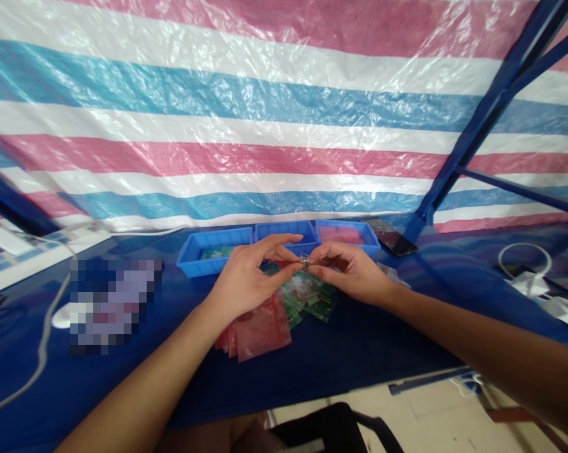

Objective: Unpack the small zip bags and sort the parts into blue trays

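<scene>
My left hand (249,274) and my right hand (352,269) meet over the middle of the table. Between their fingertips is a small shiny piece (305,263), partly hidden and too small to name. Both hands are closed in a pinch on it; the left index finger is stretched out above. Beneath them lies a heap of green pieces (307,299) that look like circuit boards, some in clear wrapping. Several flat pink-red plastic bags (265,330) lie nearer me, by the left wrist.
Behind the hands stand a left blue tray (184,261) with green pieces, a middle blue tray (284,226) and a right blue tray (371,238) with pink-red bags. A dark phone-like slab (397,242) lies right. Left are a white mouse (62,316), a cable (44,340) and a blurred-out patch.
</scene>
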The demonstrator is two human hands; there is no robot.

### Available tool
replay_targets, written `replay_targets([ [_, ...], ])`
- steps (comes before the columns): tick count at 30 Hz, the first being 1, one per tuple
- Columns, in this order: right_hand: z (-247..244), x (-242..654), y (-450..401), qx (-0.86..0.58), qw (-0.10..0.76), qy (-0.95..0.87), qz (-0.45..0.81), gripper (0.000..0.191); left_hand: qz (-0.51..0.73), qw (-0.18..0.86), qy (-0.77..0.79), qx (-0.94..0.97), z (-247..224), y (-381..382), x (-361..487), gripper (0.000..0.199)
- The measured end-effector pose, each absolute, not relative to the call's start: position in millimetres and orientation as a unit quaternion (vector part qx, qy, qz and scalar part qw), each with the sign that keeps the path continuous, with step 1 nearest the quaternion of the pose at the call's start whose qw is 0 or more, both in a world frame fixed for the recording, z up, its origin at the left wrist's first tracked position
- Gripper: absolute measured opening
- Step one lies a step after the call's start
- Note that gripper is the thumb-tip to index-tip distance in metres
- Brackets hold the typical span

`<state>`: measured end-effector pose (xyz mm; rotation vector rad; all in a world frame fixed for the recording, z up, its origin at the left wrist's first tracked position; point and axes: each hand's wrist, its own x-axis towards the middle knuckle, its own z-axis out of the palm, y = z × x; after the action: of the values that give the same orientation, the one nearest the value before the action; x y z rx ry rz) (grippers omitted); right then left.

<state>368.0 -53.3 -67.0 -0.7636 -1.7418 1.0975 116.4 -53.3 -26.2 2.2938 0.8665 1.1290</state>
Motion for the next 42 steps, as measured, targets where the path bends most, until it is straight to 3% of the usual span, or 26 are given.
replay_targets([
  [26, -61.1, 364.6, -62.4, -0.29, 0.487, -0.682, 0.461, 0.043, 0.389, 0.27, 0.329, 0.817, -21.3, -57.8, 120.9, 0.032],
  [33, -52.8, 368.4, -66.2, -0.284, 0.469, -0.748, 0.376, 0.027, 0.396, 0.253, 0.333, 0.817, -27.5, -52.8, 117.1, 0.028],
  [36, -53.4, 369.0, -65.4, -0.277, 0.474, -0.749, 0.371, 0.027, 0.398, 0.259, 0.341, 0.812, -26.4, -53.7, 118.0, 0.03],
  [42, -57.9, 371.1, -55.0, -0.301, 0.493, -0.66, 0.481, 0.035, 0.392, 0.201, 0.322, 0.838, -18.3, -55.1, 118.9, 0.049],
])
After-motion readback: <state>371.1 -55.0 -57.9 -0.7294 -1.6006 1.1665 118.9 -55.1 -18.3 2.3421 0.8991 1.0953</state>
